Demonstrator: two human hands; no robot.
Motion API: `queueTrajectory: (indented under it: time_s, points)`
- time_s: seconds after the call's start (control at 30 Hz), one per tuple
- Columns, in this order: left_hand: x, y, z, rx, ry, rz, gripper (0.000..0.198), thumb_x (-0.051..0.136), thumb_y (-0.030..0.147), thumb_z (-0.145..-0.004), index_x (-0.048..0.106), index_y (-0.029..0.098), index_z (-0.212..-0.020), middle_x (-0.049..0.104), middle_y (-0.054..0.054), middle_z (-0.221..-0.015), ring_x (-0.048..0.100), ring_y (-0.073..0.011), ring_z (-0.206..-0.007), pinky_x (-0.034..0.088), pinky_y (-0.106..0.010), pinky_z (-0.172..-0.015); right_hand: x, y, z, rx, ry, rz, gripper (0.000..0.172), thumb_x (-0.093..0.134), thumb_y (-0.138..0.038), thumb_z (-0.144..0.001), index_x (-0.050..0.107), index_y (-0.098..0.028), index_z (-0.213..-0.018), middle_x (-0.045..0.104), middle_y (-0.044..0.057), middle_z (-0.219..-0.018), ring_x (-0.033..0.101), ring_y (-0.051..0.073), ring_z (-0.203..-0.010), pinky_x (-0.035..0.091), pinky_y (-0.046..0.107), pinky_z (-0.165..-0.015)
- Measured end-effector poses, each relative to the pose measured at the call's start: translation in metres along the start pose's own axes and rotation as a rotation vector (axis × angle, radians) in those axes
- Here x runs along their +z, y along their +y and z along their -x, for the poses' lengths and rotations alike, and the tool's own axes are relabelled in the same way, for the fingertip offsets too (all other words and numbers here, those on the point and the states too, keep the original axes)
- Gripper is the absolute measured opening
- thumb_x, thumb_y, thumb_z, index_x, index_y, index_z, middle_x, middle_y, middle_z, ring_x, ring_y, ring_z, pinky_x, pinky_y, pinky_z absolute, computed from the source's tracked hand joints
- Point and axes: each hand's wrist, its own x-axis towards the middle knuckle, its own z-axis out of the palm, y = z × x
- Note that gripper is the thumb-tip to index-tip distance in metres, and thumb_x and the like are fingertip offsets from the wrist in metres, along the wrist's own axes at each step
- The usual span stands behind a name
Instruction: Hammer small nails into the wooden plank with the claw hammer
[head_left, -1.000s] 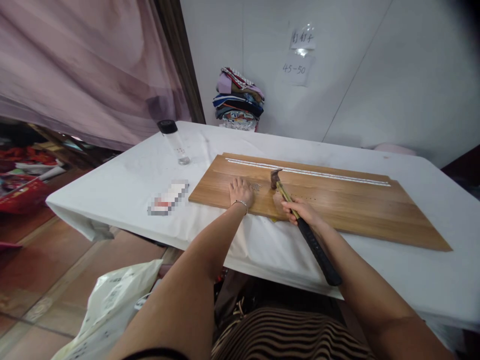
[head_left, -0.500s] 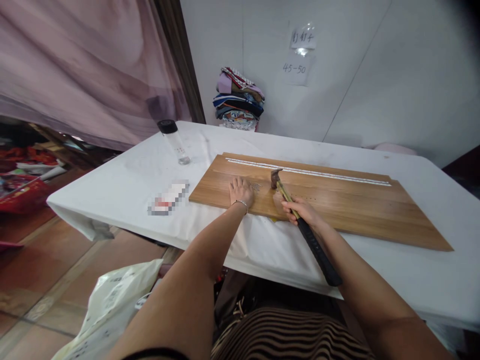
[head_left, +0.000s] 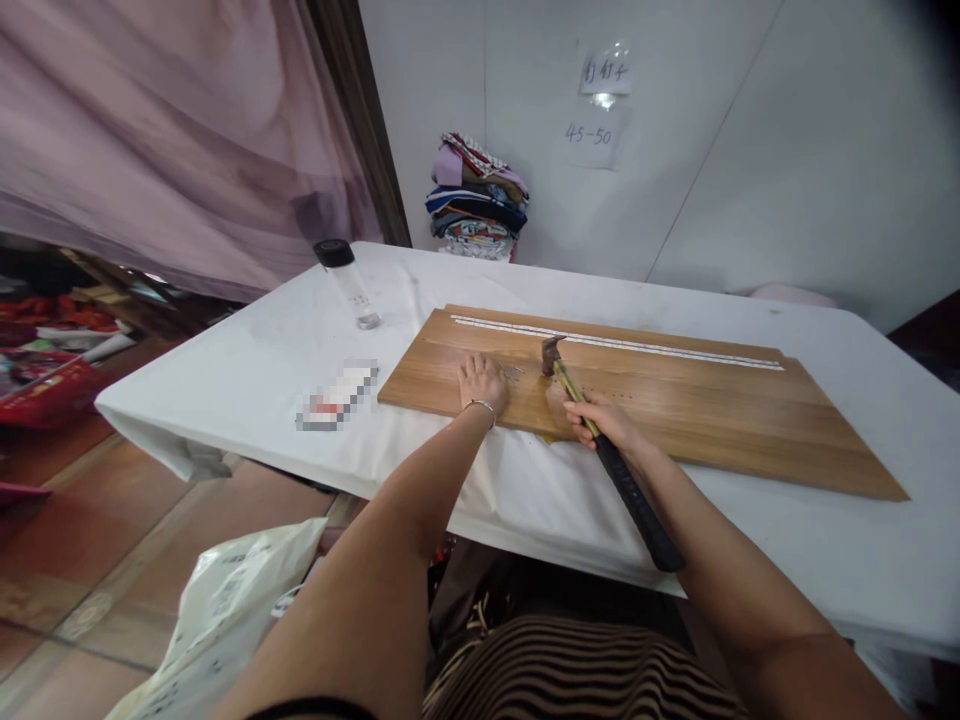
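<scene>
My right hand is wrapped round the shaft of a claw hammer, well up towards its rusty head. The black grip points back towards me, and the head is over the wooden board. On the board's left part my left hand lies flat with its fingers stretched out, a bracelet at the wrist. Just right of its fingers is a small heap of nails. Several small dark dots, nail heads or holes, run in a row right of the hammer head. A white marked strip lies along the board's far side.
A white-covered table carries the board. Left of the board stand a clear bottle with a black lid and a blurred-out flat object. Folded clothes are stacked behind the table by the wall. A plastic bag is at lower left.
</scene>
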Motion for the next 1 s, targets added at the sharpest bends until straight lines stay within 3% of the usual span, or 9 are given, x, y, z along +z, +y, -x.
queueTrajectory:
  time_s: [1.0]
  points:
    - [-0.0002,-0.0002,-0.0001,-0.006,0.004,-0.017,0.048,0.031,0.028,-0.109,0.066,0.016,-0.140,0.058,-0.016,-0.160,0.046,-0.0324,-0.151,0.036,-0.049,-0.123,0.0018,-0.0009,0.0026,0.001,0.001,-0.013,0.043,0.086,-0.040,-0.066,0.057,-0.023,-0.091,0.051,-0.009,-0.061,0.040,0.007,-0.041,0.031,0.020,-0.034]
